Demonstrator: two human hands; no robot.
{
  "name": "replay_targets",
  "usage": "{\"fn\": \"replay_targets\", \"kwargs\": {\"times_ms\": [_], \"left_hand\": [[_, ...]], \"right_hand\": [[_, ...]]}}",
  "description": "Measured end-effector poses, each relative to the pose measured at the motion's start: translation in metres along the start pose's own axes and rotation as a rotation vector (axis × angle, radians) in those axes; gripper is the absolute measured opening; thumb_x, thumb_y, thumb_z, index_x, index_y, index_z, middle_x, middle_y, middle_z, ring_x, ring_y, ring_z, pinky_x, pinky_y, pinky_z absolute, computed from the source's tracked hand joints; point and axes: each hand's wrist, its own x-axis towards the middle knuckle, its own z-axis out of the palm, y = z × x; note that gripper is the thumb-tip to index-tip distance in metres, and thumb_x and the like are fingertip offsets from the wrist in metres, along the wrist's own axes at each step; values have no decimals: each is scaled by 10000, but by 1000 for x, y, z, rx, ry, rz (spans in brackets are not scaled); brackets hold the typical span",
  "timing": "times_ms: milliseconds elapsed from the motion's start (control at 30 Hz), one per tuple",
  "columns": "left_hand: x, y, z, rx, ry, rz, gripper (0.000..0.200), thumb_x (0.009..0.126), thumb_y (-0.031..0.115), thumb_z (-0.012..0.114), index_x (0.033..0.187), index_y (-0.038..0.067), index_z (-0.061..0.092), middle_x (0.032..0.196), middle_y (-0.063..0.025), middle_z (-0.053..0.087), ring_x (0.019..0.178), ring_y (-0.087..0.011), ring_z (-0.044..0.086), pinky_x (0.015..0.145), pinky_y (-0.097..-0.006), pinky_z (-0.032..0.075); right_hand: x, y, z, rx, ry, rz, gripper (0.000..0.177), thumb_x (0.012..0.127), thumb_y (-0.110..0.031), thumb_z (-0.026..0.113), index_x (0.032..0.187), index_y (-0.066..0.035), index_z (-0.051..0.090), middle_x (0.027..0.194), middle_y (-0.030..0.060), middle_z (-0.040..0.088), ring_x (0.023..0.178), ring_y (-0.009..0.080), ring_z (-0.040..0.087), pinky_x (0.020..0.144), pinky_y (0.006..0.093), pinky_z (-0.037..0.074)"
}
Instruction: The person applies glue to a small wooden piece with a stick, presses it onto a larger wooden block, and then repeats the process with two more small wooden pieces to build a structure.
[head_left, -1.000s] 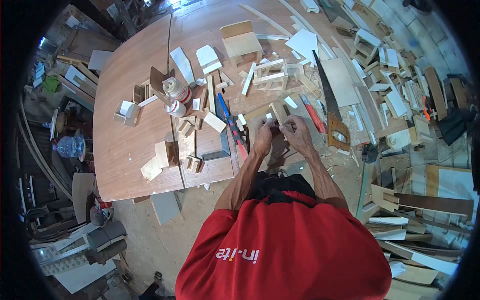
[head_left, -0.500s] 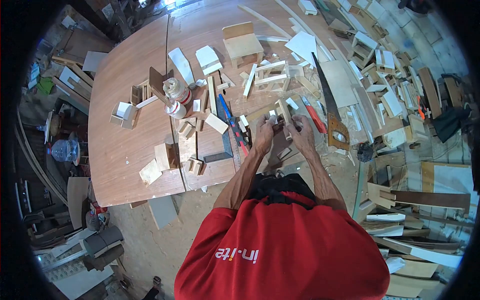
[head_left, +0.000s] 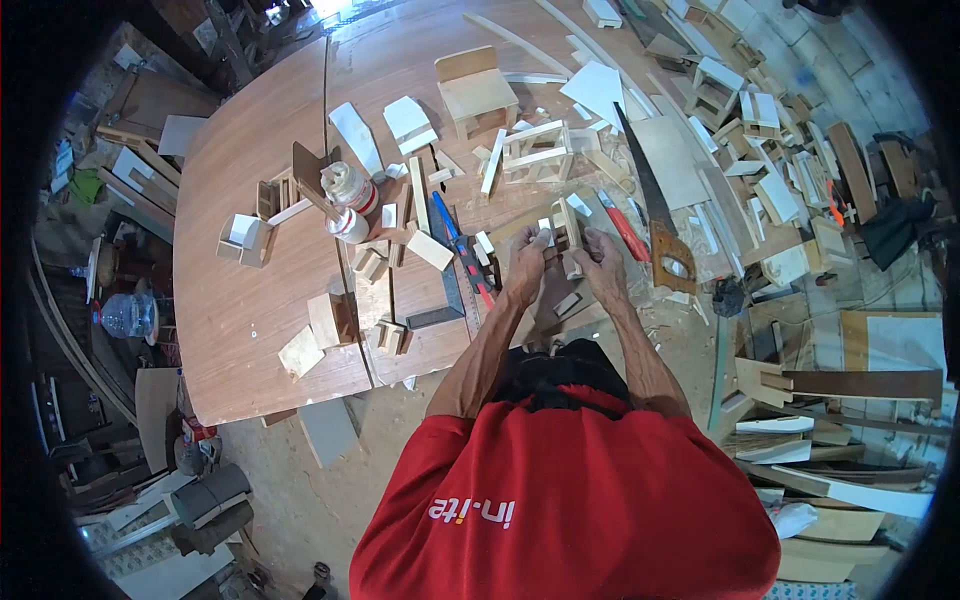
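Observation:
Above the table's near edge, my right hand (head_left: 602, 262) is closed around one side of a small wooden frame (head_left: 566, 225), which stands nearly upright. To the left of it, my left hand (head_left: 525, 262) pinches a small whitish wood block (head_left: 545, 226) between its fingertips, close beside the frame. A blue-and-black clamp (head_left: 461, 245) lies left of my left hand. Past my right hand are a red-handled tool (head_left: 627, 232) and a handsaw (head_left: 673, 262) with a wooden handle. Small wood offcuts lie under and around both hands.
On the left half of the table (head_left: 230, 330) stand glue jars (head_left: 349, 188) and small wooden boxes. A miniature wooden chair (head_left: 476, 92) and an open wooden frame (head_left: 538, 152) stand farther back. Many wood pieces (head_left: 775, 195) are piled along the right.
The view has shifted slightly, so the table items appear a little to the left. Both hands keep nearly the same position and grip, close together.

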Motion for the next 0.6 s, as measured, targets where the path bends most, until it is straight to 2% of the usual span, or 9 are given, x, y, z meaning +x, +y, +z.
{"fn": "replay_targets", "kwargs": {"times_ms": [200,267,367,600], "left_hand": [[-4,1,5,-13,1,-19,222,976,213,465,1129,53,488,1049,-88,653,830,-173,642,709,-299,495],[-9,4,11,-15,16,-21,227,973,212,469,1131,50,486,1045,-87,648,832,-174,642,710,-305,497],[-4,2,7,-6,14,-13,237,968,211,476,1137,45,483,1030,-83,638,828,-175,638,718,-318,502],[-7,3,9,-39,40,-9,246,964,210,482,1148,47,483,1009,-75,618,800,-168,615,759,-341,513]], "right_hand": [[-4,-11,-7,-103,21,-41,648,791,-104,692,1336,56,380,1237,228,549,1136,273,558,972,360,449],[2,-2,-7,-17,-1,-18,766,768,-120,684,1393,52,276,1202,240,563,1116,309,569,959,395,456],[-3,-22,-9,35,-28,55,836,751,-113,697,1413,50,213,1203,238,552,1098,296,571,931,398,473],[4,-13,-9,-27,-5,-10,902,723,-114,715,1424,50,172,1193,219,556,1082,286,573,906,389,485]]}}
